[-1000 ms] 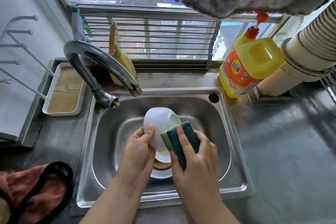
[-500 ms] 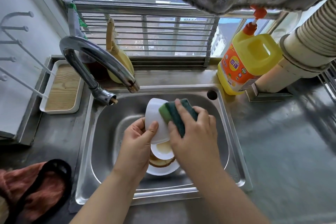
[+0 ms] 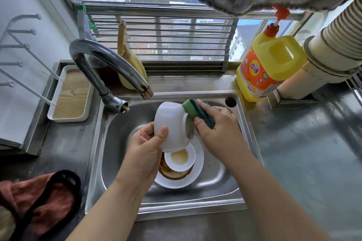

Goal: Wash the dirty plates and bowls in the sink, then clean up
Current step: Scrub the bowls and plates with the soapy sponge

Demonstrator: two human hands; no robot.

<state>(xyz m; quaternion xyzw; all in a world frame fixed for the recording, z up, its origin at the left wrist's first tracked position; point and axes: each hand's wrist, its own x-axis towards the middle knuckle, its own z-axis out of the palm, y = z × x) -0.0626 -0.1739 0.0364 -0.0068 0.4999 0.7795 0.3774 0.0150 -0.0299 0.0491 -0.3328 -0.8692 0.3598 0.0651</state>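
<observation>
My left hand [image 3: 146,146] grips a white bowl [image 3: 171,123] tipped on its side above the steel sink [image 3: 248,139]. My right hand [image 3: 217,127] holds a green sponge [image 3: 197,112] and presses it against the bowl's rim at its right side. Under the bowl, on the sink floor, a small white dish [image 3: 179,159] with a pale brown film sits on a larger white plate [image 3: 195,174] smeared with dark brown sauce. The bowl's inside faces away from me to the right.
The curved tap [image 3: 105,62] arches over the sink's back left. A yellow detergent bottle [image 3: 270,68] stands at the back right beside a ribbed pipe [image 3: 333,49]. A wood-lined white tray [image 3: 71,96] sits left; a reddish cloth [image 3: 45,201] lies front left. Bare wet counter spreads right.
My right hand has carried the sponge from the bowl's near side up to its far right rim. My left hand has turned and lifted the bowl, uncovering the small dish below.
</observation>
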